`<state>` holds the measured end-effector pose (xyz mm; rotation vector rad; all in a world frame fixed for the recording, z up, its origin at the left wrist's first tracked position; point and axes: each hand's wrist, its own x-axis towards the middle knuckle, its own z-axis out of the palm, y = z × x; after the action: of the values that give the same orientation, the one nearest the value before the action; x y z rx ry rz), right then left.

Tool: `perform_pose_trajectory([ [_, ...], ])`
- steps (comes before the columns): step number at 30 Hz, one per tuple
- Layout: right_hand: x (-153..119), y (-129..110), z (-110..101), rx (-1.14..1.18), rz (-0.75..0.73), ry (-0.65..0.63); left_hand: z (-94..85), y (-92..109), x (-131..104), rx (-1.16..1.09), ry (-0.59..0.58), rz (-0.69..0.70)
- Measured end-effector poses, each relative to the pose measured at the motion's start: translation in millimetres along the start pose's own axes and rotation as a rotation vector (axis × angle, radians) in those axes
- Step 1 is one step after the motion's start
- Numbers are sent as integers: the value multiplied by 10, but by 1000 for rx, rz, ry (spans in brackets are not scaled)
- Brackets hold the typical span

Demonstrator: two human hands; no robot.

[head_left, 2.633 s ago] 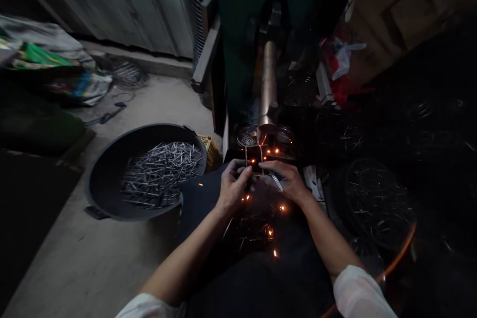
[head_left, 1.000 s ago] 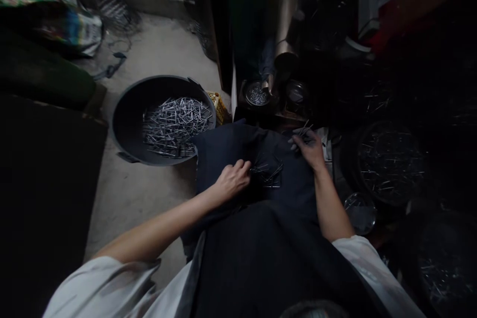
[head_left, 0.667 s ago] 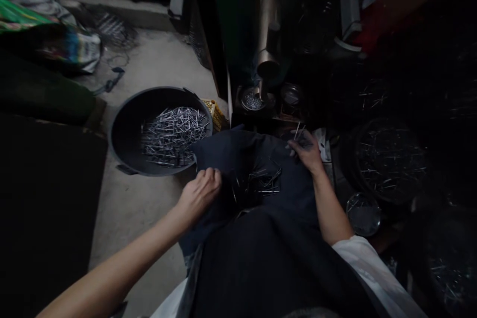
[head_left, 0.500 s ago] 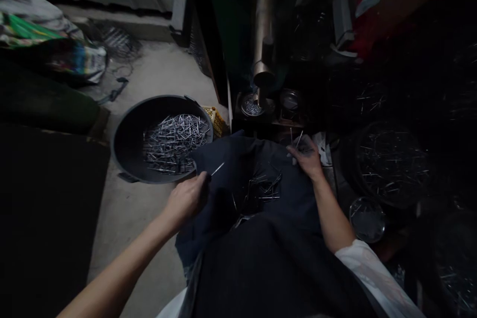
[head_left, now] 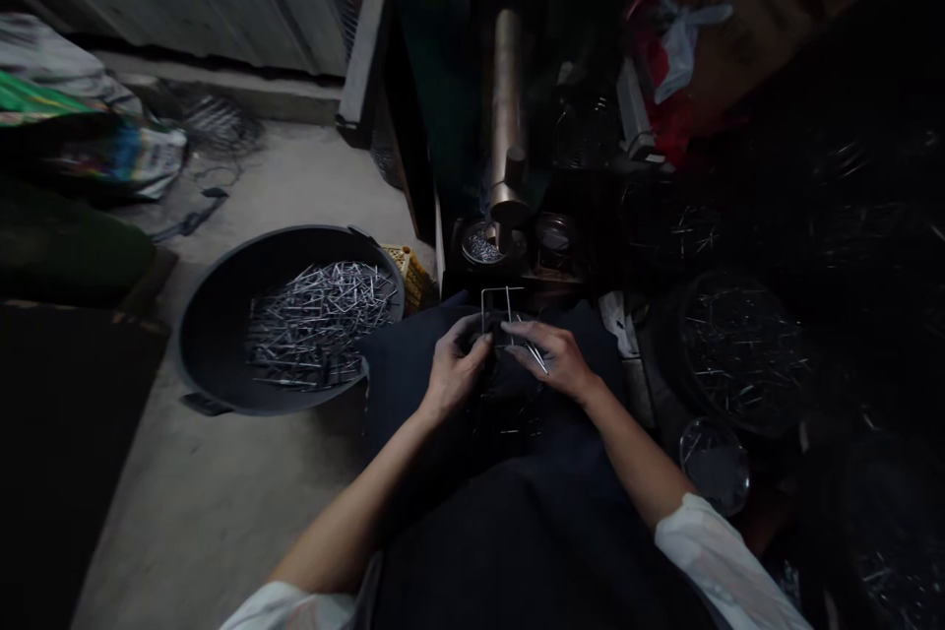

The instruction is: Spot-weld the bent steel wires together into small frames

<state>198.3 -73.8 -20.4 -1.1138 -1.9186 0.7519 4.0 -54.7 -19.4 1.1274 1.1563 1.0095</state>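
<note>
Above the dark cloth point(head_left: 399, 374) on the lap, my hands are close together below the machine. My left hand point(head_left: 456, 369) is closed, its fingertips pinching a thin bent metal rod point(head_left: 483, 307) whose top turns at a right angle to the right. Closed too, my right hand point(head_left: 553, 356) pinches an upright thin metal rod point(head_left: 509, 310) that crosses the bent one near its end. More thin rods point(head_left: 537, 357) stick out between the right fingers. A few loose rods point(head_left: 521, 432) lie in the lap, mostly in shadow.
A large black tub point(head_left: 211, 315) of metal rods stands on the floor at left, beside a yellow crate point(head_left: 411, 276). Ahead, a machine's metal cylinder point(head_left: 506, 108) hangs over a dish of small metal pieces point(head_left: 481, 244). Right are a dark rod-filled container point(head_left: 745, 345) and a clear round container point(head_left: 714, 465).
My left hand has moved from beside the tub to the middle, and my right hand has come in from the right. The rods they hold now meet. The view has shifted slightly.
</note>
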Motion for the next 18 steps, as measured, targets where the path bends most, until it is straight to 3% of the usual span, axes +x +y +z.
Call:
perform_pose_trajectory([
  [18, 300, 55, -169, -5, -122, -27, 2, 74, 136, -82, 66, 19],
])
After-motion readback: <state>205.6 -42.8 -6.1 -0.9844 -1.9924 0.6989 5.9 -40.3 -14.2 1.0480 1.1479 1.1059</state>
